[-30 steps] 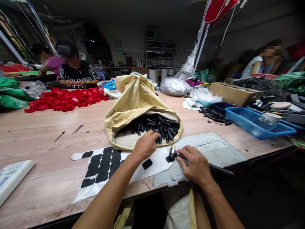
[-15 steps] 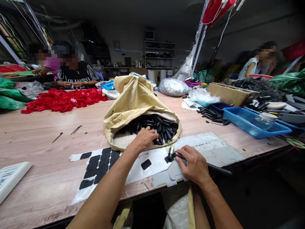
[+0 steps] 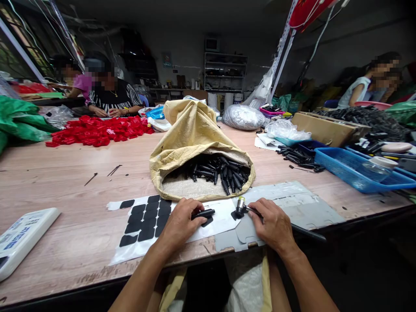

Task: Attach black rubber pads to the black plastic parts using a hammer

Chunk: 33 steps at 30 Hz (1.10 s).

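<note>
My left hand [image 3: 186,219] grips a black tapered handle [image 3: 204,213] between thumb and fingers, just above a white sheet [image 3: 224,207] that bears rounded black pads [image 3: 143,219]. My right hand [image 3: 272,221] is closed around the shaft of a small hammer [image 3: 240,205], whose head rests on a dark pad near the sheet's right end. The hammer's black grip sticks out past the table's front edge. Behind both hands lies a yellow woven sack [image 3: 191,141], its mouth towards me, with many similar black pieces [image 3: 231,173] inside.
Grey board [image 3: 292,203] covers the table's front right. Blue trays [image 3: 354,175] stand on the right beside loose black parts [image 3: 297,158]. A red heap [image 3: 100,130] lies at the back left, near a seated person [image 3: 113,95]. A white box-like device [image 3: 27,236] sits front left.
My left hand has come out of the sack's mouth with a black handle and moved towards me, over the sheet. My right hand keeps the hammer in about the same place.
</note>
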Available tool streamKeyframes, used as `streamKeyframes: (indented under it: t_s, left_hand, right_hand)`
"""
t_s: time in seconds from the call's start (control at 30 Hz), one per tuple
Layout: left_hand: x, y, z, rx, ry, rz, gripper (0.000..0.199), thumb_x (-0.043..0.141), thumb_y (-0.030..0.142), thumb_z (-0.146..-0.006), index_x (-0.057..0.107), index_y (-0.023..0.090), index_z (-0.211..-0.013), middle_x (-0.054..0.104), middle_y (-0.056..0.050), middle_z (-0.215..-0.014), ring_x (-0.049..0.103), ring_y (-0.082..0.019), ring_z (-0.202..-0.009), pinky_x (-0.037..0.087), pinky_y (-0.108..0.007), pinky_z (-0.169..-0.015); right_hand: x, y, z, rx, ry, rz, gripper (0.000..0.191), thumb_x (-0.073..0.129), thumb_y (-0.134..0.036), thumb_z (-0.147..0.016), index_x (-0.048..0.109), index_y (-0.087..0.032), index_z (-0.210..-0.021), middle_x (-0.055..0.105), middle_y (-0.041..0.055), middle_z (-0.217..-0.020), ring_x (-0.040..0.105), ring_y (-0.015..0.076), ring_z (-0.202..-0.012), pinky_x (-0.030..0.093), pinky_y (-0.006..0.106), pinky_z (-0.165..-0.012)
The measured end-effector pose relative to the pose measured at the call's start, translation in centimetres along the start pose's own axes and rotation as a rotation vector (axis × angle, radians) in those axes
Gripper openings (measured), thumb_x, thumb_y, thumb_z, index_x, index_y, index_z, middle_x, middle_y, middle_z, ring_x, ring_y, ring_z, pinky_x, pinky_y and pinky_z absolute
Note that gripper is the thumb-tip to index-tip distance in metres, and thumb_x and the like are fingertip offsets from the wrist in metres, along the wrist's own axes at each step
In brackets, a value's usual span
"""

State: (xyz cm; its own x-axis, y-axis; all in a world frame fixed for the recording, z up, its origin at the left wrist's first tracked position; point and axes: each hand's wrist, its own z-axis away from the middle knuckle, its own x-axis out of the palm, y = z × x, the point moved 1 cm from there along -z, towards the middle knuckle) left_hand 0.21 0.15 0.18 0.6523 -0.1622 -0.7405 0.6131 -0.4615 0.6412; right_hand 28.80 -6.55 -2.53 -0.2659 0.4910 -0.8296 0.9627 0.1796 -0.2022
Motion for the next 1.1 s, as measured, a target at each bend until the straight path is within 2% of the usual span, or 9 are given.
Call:
streamKeyframes:
  t_s: [0.17, 0.3, 0.4, 0.5, 0.63, 0.73, 0.9, 1.03, 1.1]
  left_hand:
    - [0.7, -0.3, 0.5, -0.046, 0.03, 0.098, 0.015, 0.076, 0.024, -0.076, 0.07, 0.023, -0.089, 0.07, -0.002, -0.091, 0.057, -0.022, -0.091, 0.043, -0.031, -0.076]
    - [0.6, -0.2, 0.5, -0.043, 0.03, 0.096, 0.015, 0.075, 0.022, -0.074, 0.071, 0.022, -0.088, 0.069, -0.001, -0.088, 0.057, -0.021, -0.089, 0.043, -0.032, -0.078]
    - [0.6, -0.2, 0.6, -0.046, 0.035, 0.102, 0.015, 0.074, 0.021, -0.073, 0.071, 0.022, -0.088, 0.069, -0.001, -0.087, 0.057, -0.021, -0.09, 0.043, -0.032, -0.079]
    - [0.7, -0.3, 0.6, -0.058, 0.033, 0.12, 0.015, 0.074, 0.021, -0.073, 0.072, 0.023, -0.088, 0.068, 0.0, -0.086, 0.056, -0.021, -0.089, 0.043, -0.032, -0.079]
    - [0.7, -0.5, 0.5, -0.07, 0.024, 0.135, 0.014, 0.075, 0.021, -0.073, 0.072, 0.022, -0.087, 0.069, 0.0, -0.085, 0.056, -0.02, -0.089, 0.042, -0.032, -0.079]
    - [0.7, -0.4, 0.5, -0.065, 0.017, 0.121, 0.01, 0.075, 0.021, -0.074, 0.071, 0.022, -0.083, 0.068, 0.001, -0.083, 0.055, -0.02, -0.089, 0.041, -0.031, -0.078]
    - [0.6, -0.3, 0.5, -0.071, 0.029, 0.103, 0.01, 0.076, 0.02, -0.072, 0.07, 0.022, -0.081, 0.067, 0.001, -0.081, 0.055, -0.02, -0.087, 0.04, -0.031, -0.077]
    - [0.7, -0.4, 0.5, -0.085, 0.028, 0.114, 0.014, 0.075, 0.02, -0.073, 0.072, 0.023, -0.086, 0.068, 0.001, -0.084, 0.057, -0.02, -0.089, 0.042, -0.032, -0.078]
    - [0.8, -0.5, 0.5, -0.081, 0.03, 0.115, 0.013, 0.075, 0.021, -0.073, 0.072, 0.023, -0.086, 0.068, 0.0, -0.085, 0.057, -0.02, -0.089, 0.042, -0.032, -0.077]
  right_hand:
    - [-0.5, -0.9, 0.1, 0.003, 0.033, -0.064, 0.016, 0.049, -0.024, -0.097, 0.062, -0.023, -0.105, 0.065, 0.0044, -0.098, 0.061, 0.019, -0.091, 0.046, 0.031, -0.078]
    - [-1.1, -3.9, -0.2, -0.008, 0.089, -0.262, 0.019, 0.048, -0.024, -0.099, 0.061, -0.024, -0.113, 0.064, 0.0054, -0.103, 0.062, 0.0181, -0.094, 0.049, 0.03, -0.082]
    - [-1.1, -6.5, -0.8, -0.05, 0.027, -0.401, 0.024, 0.048, -0.022, -0.098, 0.061, -0.024, -0.119, 0.065, 0.0056, -0.102, 0.063, 0.0181, -0.094, 0.051, 0.03, -0.083]
    - [-0.9, -8.5, -1.5, -0.076, -0.025, -0.472, 0.029, 0.046, -0.02, -0.099, 0.061, -0.024, -0.125, 0.067, 0.0065, -0.103, 0.065, 0.0189, -0.094, 0.053, 0.031, -0.083]
    - [-1.0, -10.1, -2.0, -0.111, 0.007, -0.5, 0.031, 0.047, -0.019, -0.1, 0.061, -0.025, -0.127, 0.068, 0.0073, -0.106, 0.066, 0.0197, -0.097, 0.054, 0.033, -0.087]
    - [-0.8, -10.9, -1.9, -0.122, 0.012, -0.506, 0.034, 0.046, -0.018, -0.1, 0.06, -0.025, -0.13, 0.069, 0.008, -0.105, 0.067, 0.0201, -0.097, 0.055, 0.033, -0.085]
    - [-0.4, -10.9, -1.6, -0.077, -0.082, -0.415, 0.032, 0.045, -0.017, -0.099, 0.063, -0.024, -0.124, 0.069, 0.0073, -0.097, 0.068, 0.0203, -0.091, 0.055, 0.033, -0.085]
    - [-1.1, -10.2, -1.9, -0.073, 0.024, -0.436, 0.031, 0.045, -0.02, -0.1, 0.062, -0.024, -0.125, 0.069, 0.0079, -0.102, 0.067, 0.0203, -0.093, 0.055, 0.033, -0.083]
    - [-1.2, -10.0, -1.8, -0.071, 0.035, -0.43, 0.031, 0.046, -0.02, -0.099, 0.062, -0.024, -0.125, 0.069, 0.0077, -0.102, 0.067, 0.0199, -0.093, 0.055, 0.032, -0.082]
